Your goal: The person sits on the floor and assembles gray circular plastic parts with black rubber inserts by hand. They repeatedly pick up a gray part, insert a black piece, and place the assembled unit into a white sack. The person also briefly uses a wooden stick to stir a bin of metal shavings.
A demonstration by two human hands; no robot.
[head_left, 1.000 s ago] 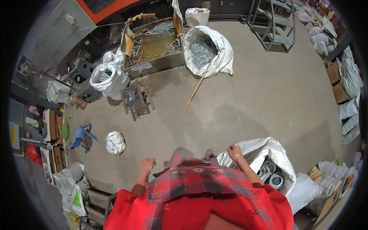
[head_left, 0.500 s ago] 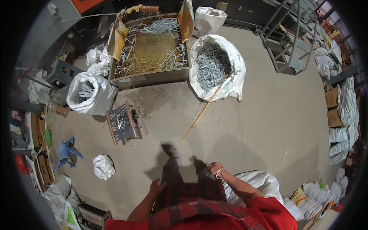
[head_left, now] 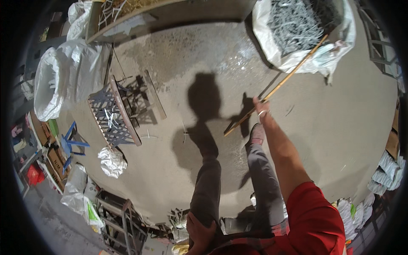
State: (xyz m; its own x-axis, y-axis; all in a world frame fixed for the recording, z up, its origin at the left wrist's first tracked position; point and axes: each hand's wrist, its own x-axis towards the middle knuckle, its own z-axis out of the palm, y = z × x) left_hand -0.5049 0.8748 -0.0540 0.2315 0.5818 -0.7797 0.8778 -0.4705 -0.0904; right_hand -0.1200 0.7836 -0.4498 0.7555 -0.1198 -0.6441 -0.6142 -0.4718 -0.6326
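My right hand [head_left: 260, 106], with a white band at its wrist, is closed around a thin wooden stick [head_left: 290, 74] below its middle. The stick's upper end lies against a white woven sack [head_left: 302, 63] packed with grey plastic strips [head_left: 293, 26]; its lower end is close to the floor. Bent low at the bottom of the view, my left hand [head_left: 201, 233] rests on my left thigh, its fingers stretched out along the trouser leg and holding nothing.
A trough [head_left: 178, 17] runs along the far side. At left are a white sack [head_left: 74, 72], a low strap-topped stool [head_left: 111, 111] with strips on it, a crumpled white bag [head_left: 112, 162] and a small blue stool [head_left: 73, 142]. A dark metal frame [head_left: 121, 221] stands near left.
I have stepped forward and leaned down. My right hand has reached out from my right thigh and taken hold of the stick. My left hand stays by my left leg.
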